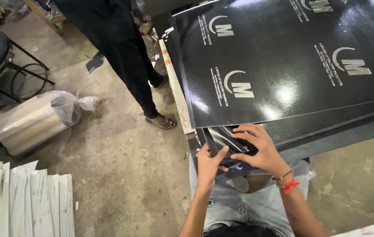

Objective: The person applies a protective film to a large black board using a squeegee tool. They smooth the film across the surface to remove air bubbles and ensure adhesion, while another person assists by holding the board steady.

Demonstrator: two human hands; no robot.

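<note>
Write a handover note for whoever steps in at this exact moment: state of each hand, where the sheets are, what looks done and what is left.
Left hand: gripping the near corner of the glossy black sheets from below, thumb on top.
Right hand: fingers spread flat on the same corner, pressing it down; red thread on the wrist.
Black sheet stack: lies on the work surface ahead, top sheets fanned unevenly, corners not lined up.
Done: both hands have hold of the near corner.
Left: the stack edges are not yet squared.
Nearby: another person's legs beside the stack, a wrapped roll on the floor, white sheets at lower left.

Dim daylight, glare on glossy sheets
</note>
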